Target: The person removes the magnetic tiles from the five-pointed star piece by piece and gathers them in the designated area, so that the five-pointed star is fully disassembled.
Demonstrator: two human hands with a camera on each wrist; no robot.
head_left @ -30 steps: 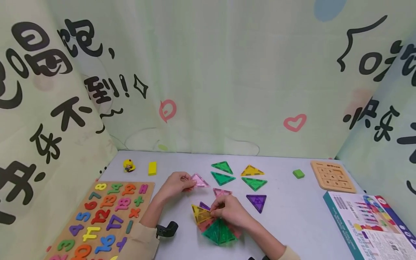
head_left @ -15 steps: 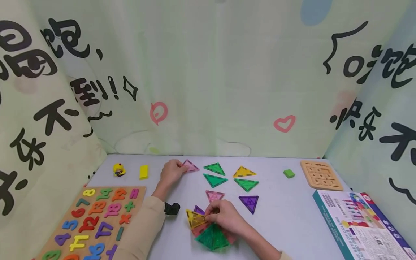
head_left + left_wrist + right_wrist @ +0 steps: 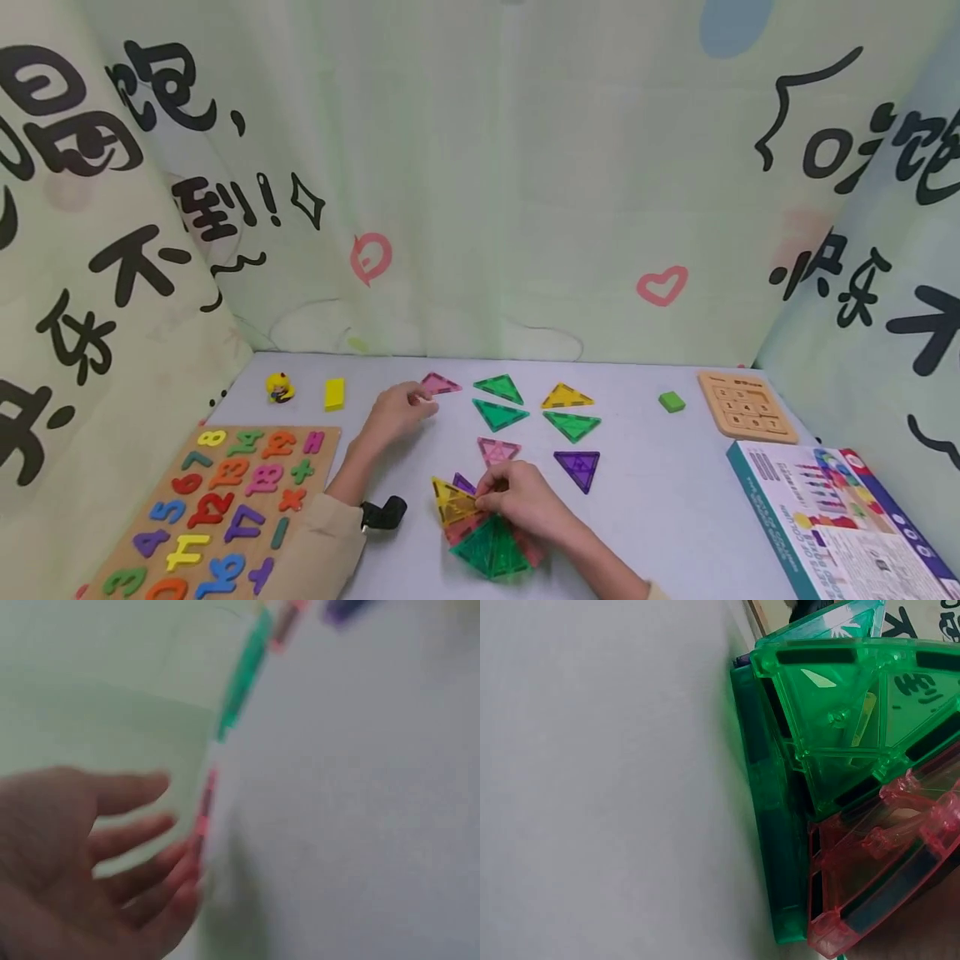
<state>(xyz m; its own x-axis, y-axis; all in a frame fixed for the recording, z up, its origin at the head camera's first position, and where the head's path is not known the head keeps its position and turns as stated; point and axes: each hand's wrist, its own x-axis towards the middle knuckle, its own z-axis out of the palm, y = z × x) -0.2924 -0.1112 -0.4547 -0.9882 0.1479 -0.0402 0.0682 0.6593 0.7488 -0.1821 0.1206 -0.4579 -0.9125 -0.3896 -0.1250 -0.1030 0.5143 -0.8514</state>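
The right hand pinches the upper edge of a many-sided cluster of translucent plastic tiles, thumb and finger beside a yellow piece at its 10 o'clock. The cluster's green panels face 6 o'clock, red ones show between, and dark strips line the tile edges.

The left hand grips nothing, its fingers loosely extended and spaced apart. Just beyond the fingertips, toward 1 o'clock, lies a translucent pink plastic triangle; whether they touch it I cannot tell.

From the right hand, a second pink triangle lies near at 11 o'clock, with a pair of green plastic triangles beyond it. Toward 1 o'clock are a yellow plastic triangle and a single green triangle; at 2 o'clock, a purple plastic triangle.

Farther out on the pale surface, a small green block sits at 2 o'clock and a printed, teal-sided box at 3. From the left hand, a wooden board of coloured numerals lies toward 8 o'clock.
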